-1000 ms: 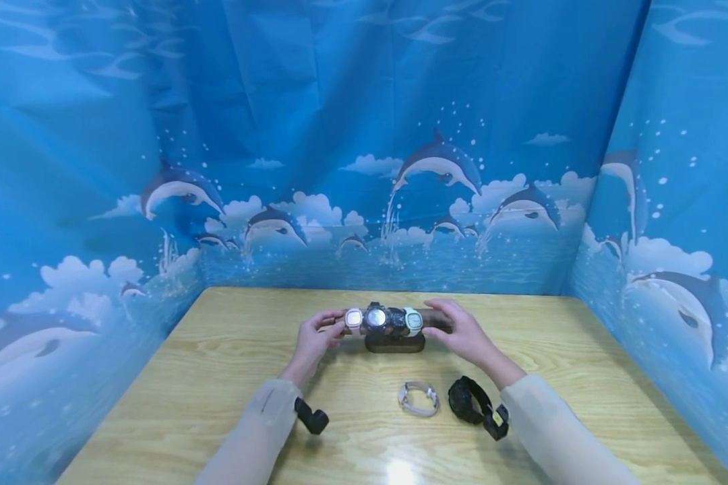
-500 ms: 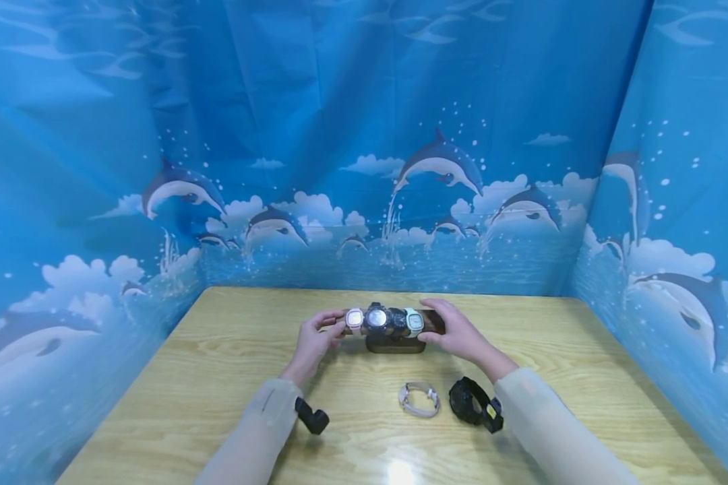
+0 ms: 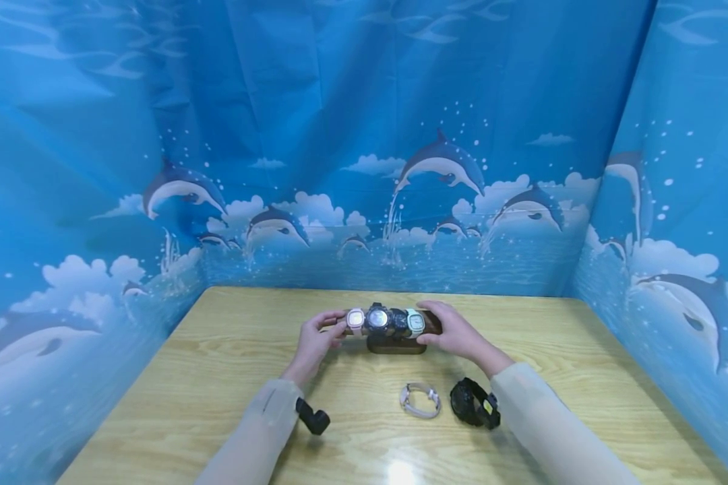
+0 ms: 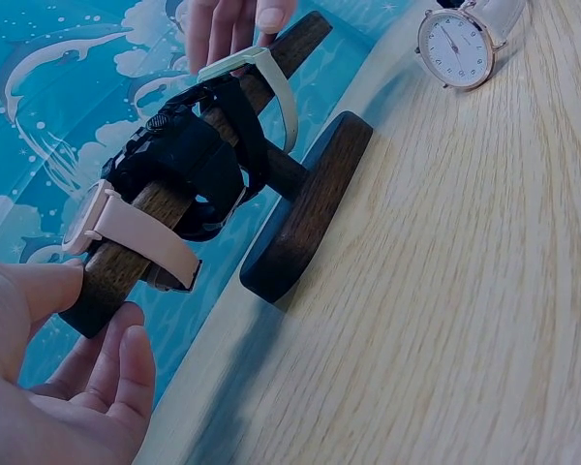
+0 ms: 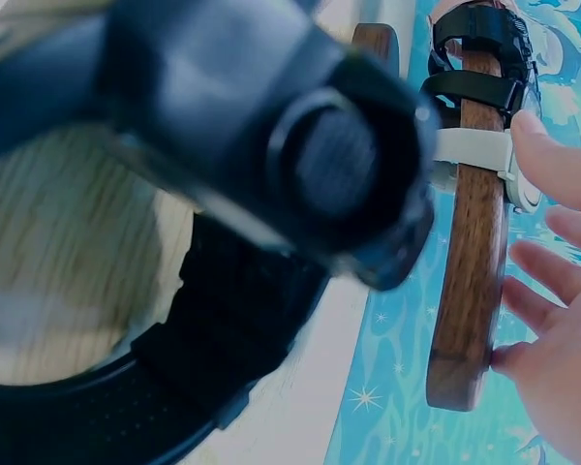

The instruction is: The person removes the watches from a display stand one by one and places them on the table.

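Changed: right hand (image 3: 461, 335), come inward along the bar (image 5: 470, 281), its fingers loosely extended, touching the mint watch (image 3: 415, 323); that watch unshifted, so the row looks settled. Left hand (image 3: 311, 343): pinching the bar's opposite end. Stand (image 3: 396, 346), one, bearing four watches: mint, pink watch (image 3: 355, 319), large black watch (image 3: 378, 319), small black watch (image 3: 398, 320). On the table (image 3: 230, 377), two: white-strapped watch (image 4: 455, 48), loose black watch (image 3: 463, 402).
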Demonstrator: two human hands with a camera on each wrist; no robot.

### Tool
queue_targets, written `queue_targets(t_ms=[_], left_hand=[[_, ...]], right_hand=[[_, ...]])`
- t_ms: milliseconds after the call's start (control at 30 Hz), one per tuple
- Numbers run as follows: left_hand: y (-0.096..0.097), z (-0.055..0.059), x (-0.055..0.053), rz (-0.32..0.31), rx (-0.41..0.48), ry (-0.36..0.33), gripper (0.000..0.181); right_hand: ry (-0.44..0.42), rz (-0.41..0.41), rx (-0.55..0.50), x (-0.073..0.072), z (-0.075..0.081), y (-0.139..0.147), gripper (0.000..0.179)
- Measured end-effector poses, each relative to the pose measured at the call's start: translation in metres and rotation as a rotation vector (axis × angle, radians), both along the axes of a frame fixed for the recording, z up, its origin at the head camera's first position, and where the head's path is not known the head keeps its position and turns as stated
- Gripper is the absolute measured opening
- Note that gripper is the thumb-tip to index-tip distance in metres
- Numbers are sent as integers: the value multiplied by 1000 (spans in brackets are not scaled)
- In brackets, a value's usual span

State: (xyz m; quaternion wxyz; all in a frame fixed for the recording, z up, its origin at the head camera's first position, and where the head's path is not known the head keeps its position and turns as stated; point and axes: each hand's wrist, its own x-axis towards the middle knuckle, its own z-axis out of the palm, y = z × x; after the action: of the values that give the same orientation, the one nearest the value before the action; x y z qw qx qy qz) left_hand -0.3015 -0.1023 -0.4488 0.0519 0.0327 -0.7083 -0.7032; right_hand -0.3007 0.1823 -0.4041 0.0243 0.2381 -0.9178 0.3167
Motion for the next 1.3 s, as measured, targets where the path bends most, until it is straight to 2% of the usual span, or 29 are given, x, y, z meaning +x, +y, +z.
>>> queue_targets(t_ms=[300,633,967,1300], left_hand=[[-1,1,1,-1,-5,-22,24],[-1,0,1,-2,-5,-9,26],[-1,-2,1,-15,-10,-11,28],[-2,0,1,-15,-13,-15,27]], right_hand=[[54,18,66,0,3,-8,62],[77,8,159,-3,4,-15,57],[48,-7,165,-6,4,-14,59],[73,17,169,-9,4,-15,57]])
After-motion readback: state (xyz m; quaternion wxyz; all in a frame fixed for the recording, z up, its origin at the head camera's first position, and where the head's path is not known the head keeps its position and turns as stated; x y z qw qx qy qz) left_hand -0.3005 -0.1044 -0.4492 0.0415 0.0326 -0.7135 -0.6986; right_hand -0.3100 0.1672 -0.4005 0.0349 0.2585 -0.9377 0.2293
